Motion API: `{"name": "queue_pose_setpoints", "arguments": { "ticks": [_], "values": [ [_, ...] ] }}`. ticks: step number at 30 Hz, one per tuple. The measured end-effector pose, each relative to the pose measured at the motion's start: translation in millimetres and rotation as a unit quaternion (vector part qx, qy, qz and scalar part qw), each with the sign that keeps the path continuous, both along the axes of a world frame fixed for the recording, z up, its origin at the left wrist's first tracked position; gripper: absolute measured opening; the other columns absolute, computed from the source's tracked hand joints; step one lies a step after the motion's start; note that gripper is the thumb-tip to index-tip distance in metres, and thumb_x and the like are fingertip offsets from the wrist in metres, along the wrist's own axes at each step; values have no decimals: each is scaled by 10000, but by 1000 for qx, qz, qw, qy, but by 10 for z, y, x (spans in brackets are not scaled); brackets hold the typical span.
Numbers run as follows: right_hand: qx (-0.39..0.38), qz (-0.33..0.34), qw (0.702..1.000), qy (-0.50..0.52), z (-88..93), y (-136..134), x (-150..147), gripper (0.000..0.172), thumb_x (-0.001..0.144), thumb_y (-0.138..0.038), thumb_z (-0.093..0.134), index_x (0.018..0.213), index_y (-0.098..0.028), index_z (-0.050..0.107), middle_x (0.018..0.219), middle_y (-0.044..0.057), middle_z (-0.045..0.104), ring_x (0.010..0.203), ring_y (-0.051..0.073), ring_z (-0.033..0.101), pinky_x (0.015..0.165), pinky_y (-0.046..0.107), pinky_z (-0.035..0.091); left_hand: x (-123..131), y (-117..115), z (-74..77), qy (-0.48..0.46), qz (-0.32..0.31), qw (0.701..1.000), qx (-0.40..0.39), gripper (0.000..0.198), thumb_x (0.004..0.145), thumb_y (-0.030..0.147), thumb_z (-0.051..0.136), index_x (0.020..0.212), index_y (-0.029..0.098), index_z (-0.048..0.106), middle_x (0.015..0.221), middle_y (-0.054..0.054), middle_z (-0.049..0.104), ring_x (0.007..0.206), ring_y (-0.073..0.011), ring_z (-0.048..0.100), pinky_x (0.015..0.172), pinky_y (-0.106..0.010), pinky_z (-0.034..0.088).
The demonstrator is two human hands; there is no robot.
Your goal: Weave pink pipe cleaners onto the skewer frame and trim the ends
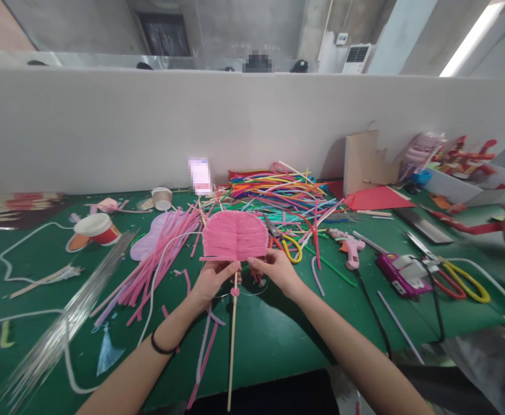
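While both forearms reach in over the desk's front edge (pixel 295 351), the left hand (pixel 210 282) and the right hand (pixel 281 273) are closed on the lower rim of a fuzzy pink fan (pixel 235 233), thumbs toward the wearer, so the fan stands just above the grip. Its wooden stick (pixel 232 346) drops between the hands toward that front edge. Behind it, a tangle of coloured pipe cleaners (pixel 278 190) spreads along the back edge, partly hidden by the fan. Scissors (pixel 293 249) lie close by its right side; farther toward the right edge is a pink glue gun (pixel 353 251). Leftward, a white cord (pixel 152 288) crosses a pink bundle (pixel 166 253), near the left wrist.
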State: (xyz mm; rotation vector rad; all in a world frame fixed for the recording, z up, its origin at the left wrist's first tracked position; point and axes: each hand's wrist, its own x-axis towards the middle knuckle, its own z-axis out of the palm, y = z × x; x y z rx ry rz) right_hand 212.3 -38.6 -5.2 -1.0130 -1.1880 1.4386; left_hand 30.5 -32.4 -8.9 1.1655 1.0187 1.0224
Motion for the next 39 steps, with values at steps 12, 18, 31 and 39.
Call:
{"name": "queue_pose_setpoints", "arguments": {
  "ticks": [12, 18, 31, 39],
  "values": [
    [6, 11, 999, -31, -16, 14, -20, 353, 687, -461, 762, 825, -145, 684, 561, -30, 608, 456, 85, 498, 447, 216, 390, 6, 51, -75, 75, -20, 996, 36, 385, 800, 495, 627, 609, 164, 675, 581, -35, 671, 566, -169, 629, 609, -275, 521],
    [-15, -7, 1000, -27, -9, 25, -7, 368, 674, -482, 768, 789, -145, 679, 539, -28, 599, 448, 87, 500, 452, 218, 387, 31, 12, -79, 37, 10, 999, 9, 324, 761, 475, 683, 697, 158, 698, 614, -30, 683, 591, -183, 648, 611, -295, 546],
    [10, 65, 998, -19, -1, 0, 34, 314, 709, -444, 763, 722, -146, 664, 624, -7, 633, 527, 91, 524, 511, 220, 412, 27, 14, -57, 20, 33, 999, 21, 320, 723, 471, 728, 711, 152, 715, 636, -47, 693, 573, -174, 630, 579, -276, 537],
    [-46, -14, 998, 44, -15, 32, 26, 403, 761, -573, 672, 867, -185, 686, 752, -3, 672, 621, 108, 589, 548, 213, 440, -21, 34, -44, 16, 22, 1000, 14, 331, 682, 461, 766, 703, 136, 709, 623, -55, 701, 570, -176, 647, 579, -267, 539]
  ]
}}
